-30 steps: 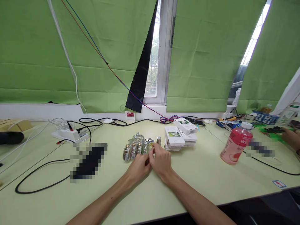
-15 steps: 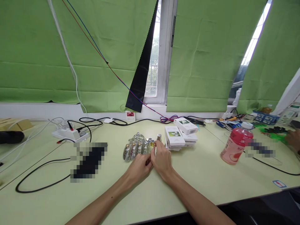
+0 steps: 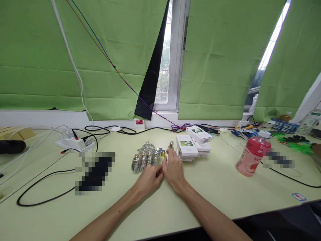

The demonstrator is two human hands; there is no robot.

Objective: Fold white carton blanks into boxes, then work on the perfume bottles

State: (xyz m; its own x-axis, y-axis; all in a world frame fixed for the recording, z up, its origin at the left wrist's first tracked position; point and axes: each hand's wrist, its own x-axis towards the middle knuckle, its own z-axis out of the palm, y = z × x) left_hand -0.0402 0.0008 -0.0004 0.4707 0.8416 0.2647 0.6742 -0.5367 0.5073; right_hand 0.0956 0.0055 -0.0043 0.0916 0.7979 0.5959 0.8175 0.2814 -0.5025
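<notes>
My left hand [image 3: 149,178] and my right hand [image 3: 173,169] rest together on the pale green table [image 3: 218,182], fingers curled and touching. They are closed around something small that I cannot make out. Right in front of them lies a cluster of small shiny glass bottles [image 3: 143,158] with gold and silver caps [image 3: 162,152]. One silver-capped bottle [image 3: 171,145] stands just past my right fingertips. A stack of small white boxes [image 3: 192,144] with green pictures lies to the right of the bottles.
A pink drink bottle [image 3: 252,153] stands at the right. A power strip [image 3: 74,144] and black cables [image 3: 45,187] lie at the left, with a blurred dark object [image 3: 94,173]. Another person's hand [image 3: 316,149] shows at the far right edge by green and black parts [image 3: 296,140].
My right hand has crept a little forward toward the standing silver-capped bottle. The other person's hand at the far right has drawn back toward the edge.
</notes>
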